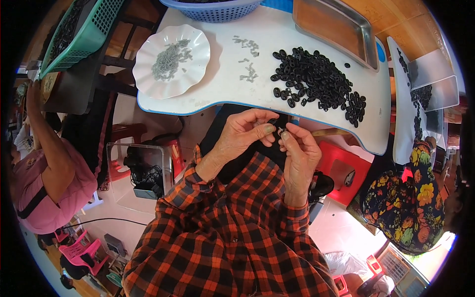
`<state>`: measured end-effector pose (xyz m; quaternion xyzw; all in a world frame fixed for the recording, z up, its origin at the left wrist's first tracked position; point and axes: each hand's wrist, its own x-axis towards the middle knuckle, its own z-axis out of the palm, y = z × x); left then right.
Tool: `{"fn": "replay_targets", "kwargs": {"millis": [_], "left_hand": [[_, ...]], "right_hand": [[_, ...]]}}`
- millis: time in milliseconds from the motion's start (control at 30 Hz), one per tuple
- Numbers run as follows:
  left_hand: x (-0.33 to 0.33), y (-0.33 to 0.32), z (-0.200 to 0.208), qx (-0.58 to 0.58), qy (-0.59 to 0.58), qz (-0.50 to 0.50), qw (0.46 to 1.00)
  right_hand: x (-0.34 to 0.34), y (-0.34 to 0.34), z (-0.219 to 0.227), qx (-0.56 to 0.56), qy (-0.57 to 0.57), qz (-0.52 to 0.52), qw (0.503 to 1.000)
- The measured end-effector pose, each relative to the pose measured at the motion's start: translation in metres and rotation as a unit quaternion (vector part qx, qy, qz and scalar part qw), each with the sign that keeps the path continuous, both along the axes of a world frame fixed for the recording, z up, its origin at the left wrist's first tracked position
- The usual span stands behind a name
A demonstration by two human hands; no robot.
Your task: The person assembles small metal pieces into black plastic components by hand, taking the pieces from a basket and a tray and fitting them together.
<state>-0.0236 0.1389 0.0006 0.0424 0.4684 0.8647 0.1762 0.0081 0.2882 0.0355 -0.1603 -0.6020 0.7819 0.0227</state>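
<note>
Just off the table's front edge, my hands are close together over my lap. My left hand (242,132) is closed, pinching a small black oval piece (272,121) between thumb and fingers. My right hand (301,151) is closed too, its thumb and forefinger pressed on something tiny that I cannot make out. Ahead on the right of the white table (222,64) lies a heap of similar black oval pieces (319,79) with holes. A white scalloped plate (143,54) at the left bears many small grey pieces (170,60); more grey bits (249,74) lie loose between plate and heap.
A blue basket (213,11) and a metal tray (368,47) stand at the table's back. At far left a person in pink (54,193) sits near a green basket (81,37). Someone in flowered clothing (405,203) sits at right. A clear bin (141,173) and red stool (341,173) flank me.
</note>
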Motion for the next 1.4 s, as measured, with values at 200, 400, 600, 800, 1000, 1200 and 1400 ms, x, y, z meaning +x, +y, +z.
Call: {"fn": "replay_targets", "kwargs": {"millis": [200,400,600,800,1000,1200,1400], "left_hand": [[0.0004,0.0026,-0.0037,0.040,-0.040,0.007,0.998],[-0.0007,0.0020,-0.0039,0.079,-0.076,0.033,0.993],[-0.0002,0.0026,-0.0047,0.076,-0.095,0.037,0.992],[0.0004,0.0033,-0.0059,0.053,-0.057,0.022,0.997],[0.0029,0.0034,-0.0031,-0.023,0.003,0.006,1.000],[0.0042,0.0041,-0.0008,-0.026,0.009,0.009,1.000],[0.0037,0.0017,-0.0030,-0.032,0.010,-0.001,0.999]], "right_hand": [[0.0002,0.0003,-0.0051,-0.003,0.025,0.015,1.000],[-0.0015,-0.0020,-0.0049,0.020,0.022,0.003,1.000],[-0.0016,0.0051,-0.0037,0.039,-0.018,0.021,0.999],[-0.0013,0.0037,-0.0049,0.050,0.011,0.009,0.999],[-0.0011,0.0039,-0.0041,-0.002,0.005,-0.003,1.000],[-0.0009,0.0052,-0.0090,-0.030,0.007,-0.003,1.000],[-0.0014,0.0035,-0.0071,-0.026,-0.009,0.002,1.000]]}}
